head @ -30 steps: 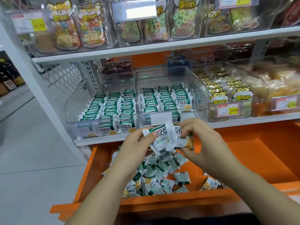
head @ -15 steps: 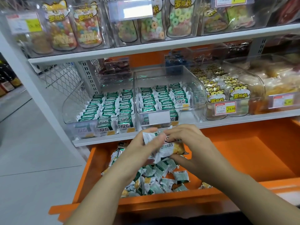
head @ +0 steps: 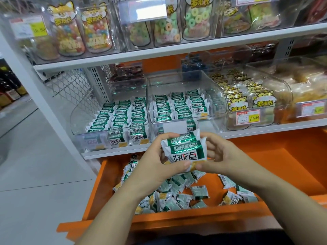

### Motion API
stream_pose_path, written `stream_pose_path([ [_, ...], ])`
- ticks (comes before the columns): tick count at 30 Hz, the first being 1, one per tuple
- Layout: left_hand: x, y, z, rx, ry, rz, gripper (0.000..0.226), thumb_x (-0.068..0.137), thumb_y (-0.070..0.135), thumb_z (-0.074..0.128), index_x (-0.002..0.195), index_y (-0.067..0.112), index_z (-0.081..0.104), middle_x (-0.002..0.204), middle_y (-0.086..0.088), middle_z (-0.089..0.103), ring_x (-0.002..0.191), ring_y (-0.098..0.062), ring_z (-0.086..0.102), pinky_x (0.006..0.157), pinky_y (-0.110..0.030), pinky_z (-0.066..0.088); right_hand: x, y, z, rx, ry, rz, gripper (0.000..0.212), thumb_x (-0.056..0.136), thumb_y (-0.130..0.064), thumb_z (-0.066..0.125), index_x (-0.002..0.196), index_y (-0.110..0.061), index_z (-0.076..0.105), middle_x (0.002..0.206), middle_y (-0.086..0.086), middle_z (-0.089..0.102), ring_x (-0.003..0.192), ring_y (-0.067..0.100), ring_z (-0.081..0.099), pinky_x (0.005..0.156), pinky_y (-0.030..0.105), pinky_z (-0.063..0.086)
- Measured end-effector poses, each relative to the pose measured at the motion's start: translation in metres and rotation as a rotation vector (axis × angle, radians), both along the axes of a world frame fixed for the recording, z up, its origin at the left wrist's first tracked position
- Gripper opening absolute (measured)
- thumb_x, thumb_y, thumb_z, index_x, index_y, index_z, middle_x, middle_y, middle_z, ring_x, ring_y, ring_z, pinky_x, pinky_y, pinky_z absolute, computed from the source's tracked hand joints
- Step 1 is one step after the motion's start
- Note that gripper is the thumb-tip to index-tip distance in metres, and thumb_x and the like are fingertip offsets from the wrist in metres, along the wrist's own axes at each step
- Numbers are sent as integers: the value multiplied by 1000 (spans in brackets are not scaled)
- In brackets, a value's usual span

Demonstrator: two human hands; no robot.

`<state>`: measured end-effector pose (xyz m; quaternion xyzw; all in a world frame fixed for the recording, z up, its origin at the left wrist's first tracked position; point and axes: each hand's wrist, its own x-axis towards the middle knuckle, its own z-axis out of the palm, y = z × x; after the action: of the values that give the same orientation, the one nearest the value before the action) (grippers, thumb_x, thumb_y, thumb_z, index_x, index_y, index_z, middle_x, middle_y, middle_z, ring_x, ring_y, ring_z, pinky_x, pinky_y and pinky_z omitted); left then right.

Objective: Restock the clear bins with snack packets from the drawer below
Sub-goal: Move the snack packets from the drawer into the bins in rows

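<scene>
A small stack of green-and-white snack packets (head: 184, 147) is held between both hands, just in front of the lower shelf's edge. My left hand (head: 157, 163) grips the stack from the left, thumb along its lower edge. My right hand (head: 221, 156) holds it from the right. Below them the orange drawer (head: 177, 217) stands pulled out, with several loose packets (head: 177, 193) heaped at its left and middle. Two clear bins sit on the shelf behind: the left bin (head: 83, 119) and the middle bin (head: 218, 101), both lined with rows of the same packets.
A clear bin of yellow cat-logo bags (head: 254, 101) with a price tag (head: 247, 116) stands to the right. The upper shelf (head: 159, 52) carries bins of ring candies and gummies. The drawer's right half (head: 276, 167) is bare orange. Grey floor (head: 35, 156) lies to the left.
The loose, splayed packets in my hands have been squared into a neat stack facing me. Both hands stayed in front of the shelf edge above the drawer.
</scene>
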<state>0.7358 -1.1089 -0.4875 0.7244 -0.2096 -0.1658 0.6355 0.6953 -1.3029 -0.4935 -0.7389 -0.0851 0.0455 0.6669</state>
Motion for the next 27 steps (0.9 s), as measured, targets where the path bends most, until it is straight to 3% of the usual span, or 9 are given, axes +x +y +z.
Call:
stream_pose_path([
  [3, 4, 1, 9, 204, -77, -18, 59, 64, 33, 82, 114, 36, 50, 102, 12, 69, 94, -6, 66, 85, -31, 55, 1, -3, -1, -24, -23, -26, 59, 68, -9, 78, 120, -19, 53, 114, -3, 69, 103, 14, 67, 90, 29, 54],
  [5, 8, -1, 20, 431, -229, -34, 55, 69, 42, 81, 112, 44, 47, 106, 24, 61, 94, 6, 61, 83, -22, 51, 4, -8, -2, -85, -33, -51, 58, 72, -5, 79, 121, -21, 53, 114, -5, 68, 104, 9, 66, 91, 24, 52],
  [9, 17, -17, 44, 642, -456, -77, 57, 73, 50, 75, 119, 48, 41, 113, 33, 46, 103, 12, 47, 85, -8, 38, 8, -21, 4, -187, -71, -133, 63, 67, -26, 82, 121, -37, 51, 125, -16, 56, 116, -5, 54, 98, 14, 44],
  [11, 23, -29, 53, 688, -530, -112, 64, 73, 50, 74, 129, 46, 42, 113, 31, 47, 100, 11, 49, 83, -8, 41, 10, -29, 7, -212, -87, -171, 71, 62, -37, 80, 126, -37, 50, 130, -15, 53, 122, -1, 50, 103, 20, 43],
  [14, 33, -49, 64, 765, -613, -165, 50, 74, 48, 73, 116, 46, 46, 106, 22, 60, 90, 6, 58, 76, -16, 50, 15, -39, 9, -296, -148, -234, 72, 65, -39, 81, 131, -34, 53, 126, -18, 58, 114, 3, 56, 99, 24, 48],
  [17, 46, -68, 74, 794, -624, -185, 41, 74, 42, 74, 99, 47, 41, 96, 26, 56, 84, 12, 55, 71, -5, 43, 20, -47, 9, -341, -247, -393, 63, 69, -38, 80, 125, -42, 52, 115, -31, 54, 110, -1, 53, 90, 7, 43],
  [20, 69, -85, 78, 761, -604, -143, 42, 76, 32, 76, 95, 44, 40, 91, 32, 45, 76, 28, 44, 67, 5, 33, 30, -61, 11, -243, -285, -530, 58, 75, -44, 73, 129, -41, 51, 125, -25, 51, 115, -4, 48, 96, 15, 37],
  [22, 89, -95, 76, 741, -593, -65, 43, 78, 33, 76, 106, 36, 43, 92, 32, 45, 75, 22, 45, 63, 5, 34, 38, -76, 7, -230, -238, -604, 61, 82, -47, 67, 137, -36, 44, 133, -22, 43, 121, -2, 39, 100, 22, 32],
  [27, 136, -126, 57, 716, -547, 112, 45, 81, 29, 74, 114, 25, 44, 92, 20, 52, 66, 1, 47, 49, -8, 43, 57, -106, -19, -558, -132, -674, 64, 93, -24, 60, 148, -17, 30, 154, 2, 30, 142, 18, 21, 114, 31, 18],
])
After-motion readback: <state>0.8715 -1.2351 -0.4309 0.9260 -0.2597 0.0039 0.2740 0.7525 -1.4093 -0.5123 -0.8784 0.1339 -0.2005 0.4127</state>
